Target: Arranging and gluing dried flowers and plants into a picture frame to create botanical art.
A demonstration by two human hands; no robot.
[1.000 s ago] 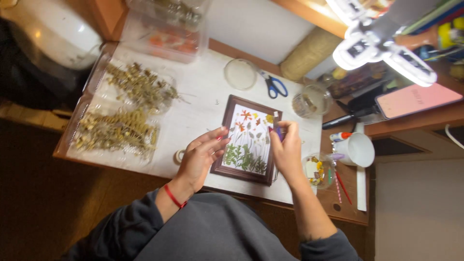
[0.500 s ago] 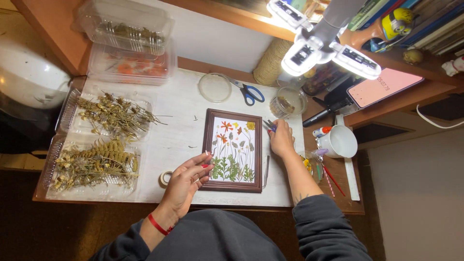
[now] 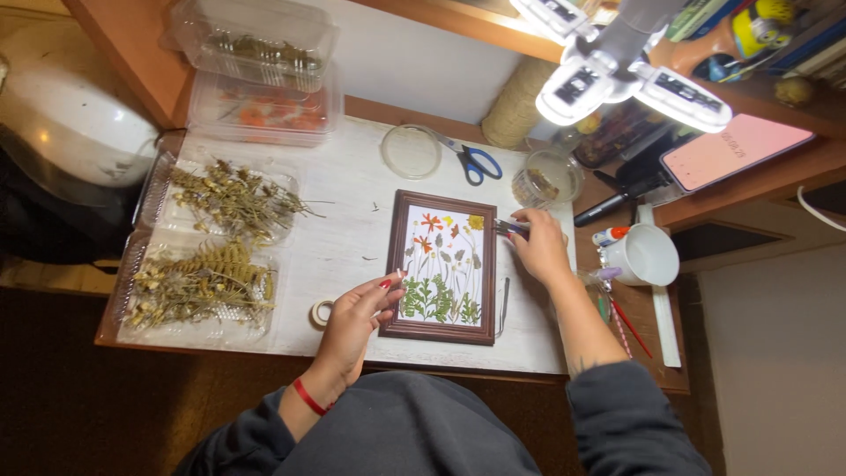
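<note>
Two hands work a dark wooden frame (image 3: 447, 267) of pressed flowers lying flat mid-bench (image 3: 352, 238). The left hand (image 3: 352, 319) touches its lower left edge, fingers (image 3: 385, 284) loosely curled, holding nothing. The right hand (image 3: 539, 247) pinches tweezers (image 3: 508, 227) at the top right corner. Trays of dried plants (image 3: 211, 256) sit left; tape roll (image 3: 321, 311) just beside the left hand; scissors (image 3: 473, 161), glass jar (image 3: 546, 179) and white mug (image 3: 648, 256) crowd the right.

Clear plastic clamshell boxes (image 3: 256, 44) stacked far left; pink tablet screen (image 3: 736, 150) on right shelf.
</note>
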